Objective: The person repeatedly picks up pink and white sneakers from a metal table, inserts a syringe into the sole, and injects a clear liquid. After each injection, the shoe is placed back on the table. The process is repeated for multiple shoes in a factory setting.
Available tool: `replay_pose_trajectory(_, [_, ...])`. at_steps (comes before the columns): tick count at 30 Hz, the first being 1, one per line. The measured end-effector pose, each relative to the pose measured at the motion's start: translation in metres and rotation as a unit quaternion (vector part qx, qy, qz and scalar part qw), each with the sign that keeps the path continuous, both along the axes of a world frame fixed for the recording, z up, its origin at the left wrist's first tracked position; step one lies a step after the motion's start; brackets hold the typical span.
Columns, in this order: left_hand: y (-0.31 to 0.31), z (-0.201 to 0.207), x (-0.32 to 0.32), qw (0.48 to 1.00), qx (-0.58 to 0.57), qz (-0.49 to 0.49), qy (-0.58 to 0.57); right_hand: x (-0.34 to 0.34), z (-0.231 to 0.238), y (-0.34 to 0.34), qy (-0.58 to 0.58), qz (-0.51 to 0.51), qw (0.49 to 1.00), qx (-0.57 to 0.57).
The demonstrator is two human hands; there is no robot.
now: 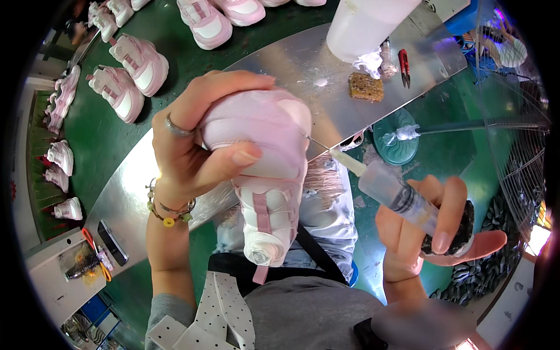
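In the middle a pink and white sneaker (265,119) hangs over my lap, its heel towards me. My left hand (184,143) grips it from the left, with fingers over the toe end and the thumb across the upper. On the right my right hand (405,236) is closed round a clear plastic syringe (392,189), its plunger end wrapped in something dark. The thin metal needle points up and left, and its tip is at the right edge of the sneaker near the sole. Whether the tip touches the sneaker I cannot tell.
A metal worktop (280,73) holds a white tub (367,29), a crumpled white wad (368,62), a brown sponge (366,87) and red thread snips (404,68). Several sneakers stand beyond on a green surface (192,67). A phone (112,242) lies left; a wire fan guard (513,128) stands right.
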State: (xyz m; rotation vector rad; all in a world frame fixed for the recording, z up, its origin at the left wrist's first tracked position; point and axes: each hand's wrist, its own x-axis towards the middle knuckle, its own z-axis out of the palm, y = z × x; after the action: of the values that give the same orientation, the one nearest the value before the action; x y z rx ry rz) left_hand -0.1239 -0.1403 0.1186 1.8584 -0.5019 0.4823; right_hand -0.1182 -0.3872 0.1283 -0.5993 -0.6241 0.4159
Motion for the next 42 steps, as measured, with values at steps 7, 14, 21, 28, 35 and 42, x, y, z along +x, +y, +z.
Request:
replay_pose_trajectory(7, [-0.005,0.008,0.019,0.990,0.122,-0.059,-0.029,0.013,-0.011,-0.001,0.059,0.010,0.998,0.023])
replay_pose_trajectory(14, [0.003,-0.003,0.025,0.994,0.086,-0.054,-0.037,0.027,-0.034,0.001,-0.042,-0.016,0.998,-0.040])
replay_pose_trajectory(21, [0.021,-0.014,0.042,0.980,0.102,-0.125,-0.119,0.042,-0.042,0.016,-0.018,0.061,0.998,-0.006])
replay_pose_trajectory(28, [0.019,-0.037,0.043,0.975,-0.086,-0.124,-0.165,0.023,-0.035,0.023,0.020,-0.038,0.996,-0.080])
replay_pose_trajectory(35, [0.024,-0.039,0.045,0.983,-0.075,-0.078,-0.148,0.000,-0.040,0.021,0.045,-0.100,0.982,-0.156])
replay_pose_trajectory(42, [0.034,-0.048,0.048,0.987,-0.127,-0.056,-0.087,-0.024,-0.089,0.009,0.092,-0.048,0.989,-0.108])
